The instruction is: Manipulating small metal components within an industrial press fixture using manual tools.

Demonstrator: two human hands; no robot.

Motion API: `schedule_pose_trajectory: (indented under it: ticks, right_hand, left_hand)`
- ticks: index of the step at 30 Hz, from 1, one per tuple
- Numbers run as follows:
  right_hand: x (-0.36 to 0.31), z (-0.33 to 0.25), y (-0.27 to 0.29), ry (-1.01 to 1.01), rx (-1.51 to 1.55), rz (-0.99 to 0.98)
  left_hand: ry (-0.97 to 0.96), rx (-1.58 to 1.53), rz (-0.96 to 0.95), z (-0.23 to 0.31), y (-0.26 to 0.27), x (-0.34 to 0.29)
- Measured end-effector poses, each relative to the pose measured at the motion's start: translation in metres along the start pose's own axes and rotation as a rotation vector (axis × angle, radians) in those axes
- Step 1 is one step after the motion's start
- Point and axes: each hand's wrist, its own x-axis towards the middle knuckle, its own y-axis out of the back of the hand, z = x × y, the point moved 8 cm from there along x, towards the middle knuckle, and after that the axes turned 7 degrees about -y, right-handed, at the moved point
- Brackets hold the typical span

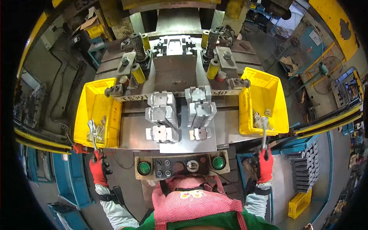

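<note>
My left hand, in a red and black glove, is closed round a long silvery hand tool. The tool's forked-looking head reaches over the left yellow bin. At the other side my right hand, gloved in red, grips a similar silvery hand tool. Its head overlaps small metal pieces in the right yellow bin. Between the bins, stacks of formed metal parts stand in two columns on the press table. The exact kind of tool cannot be made out.
A control panel with two green buttons sits between me and the table. Beyond the stacks lies a die flanked by guide posts. A blue-framed rack with stacked dark parts is at the right.
</note>
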Motion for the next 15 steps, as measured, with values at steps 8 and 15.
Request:
schedule_pose_trajectory:
  ticks: [8,15]
  right_hand:
    - [-0.049,-0.01,-0.147,0.217,-0.001,-0.721]
    - [-0.054,-0.092,-0.094,0.335,0.136,-0.756]
  left_hand:
    - [-0.034,-0.147,-0.113,-0.022,-0.045,-0.007]
    - [-0.13,-0.315,-0.079,-0.01,-0.035,-0.042]
